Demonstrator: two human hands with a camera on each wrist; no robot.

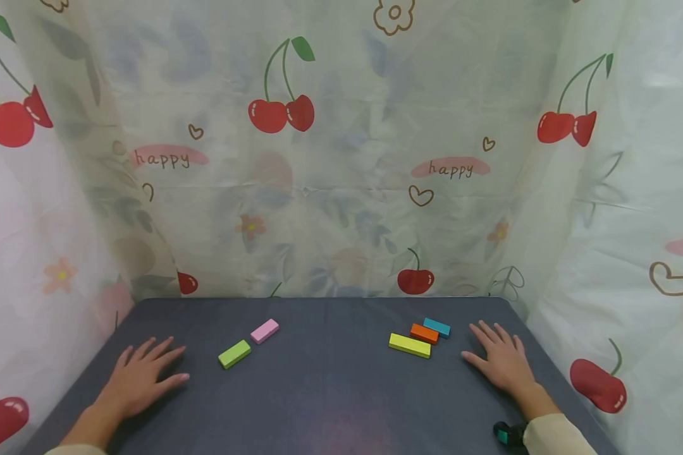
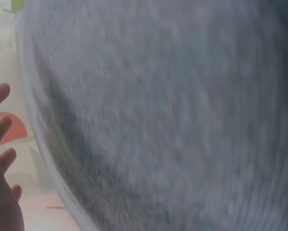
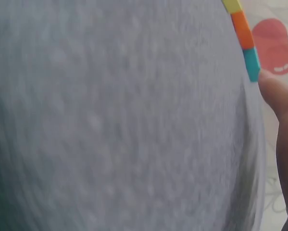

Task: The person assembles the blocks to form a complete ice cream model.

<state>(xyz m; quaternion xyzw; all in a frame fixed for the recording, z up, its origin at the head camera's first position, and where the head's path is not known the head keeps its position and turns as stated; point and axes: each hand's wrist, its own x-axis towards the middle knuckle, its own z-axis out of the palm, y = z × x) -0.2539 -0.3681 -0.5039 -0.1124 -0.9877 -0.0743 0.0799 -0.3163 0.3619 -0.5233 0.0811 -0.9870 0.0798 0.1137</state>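
Observation:
My left hand (image 1: 139, 379) lies with spread, straight fingers at the left side of the dark table, holding nothing. Nearest to it is a green block (image 1: 235, 354), with a pink block (image 1: 264, 331) just behind and to its right. On the right side my right hand (image 1: 501, 359) also has its fingers spread and nothing in them. Left of it, a yellow block (image 1: 410, 345), an orange block (image 1: 424, 333) and a blue block (image 1: 436, 327) sit close together in a stepped row. In the right wrist view the thumb overlaps the end of the blue block (image 3: 252, 64).
The dark grey table (image 1: 319, 392) ends at a back edge against a printed curtain (image 1: 341, 158) with cherries and hearts, which also hangs along both sides. A black strap with a teal part (image 1: 503, 434) shows by the right wrist.

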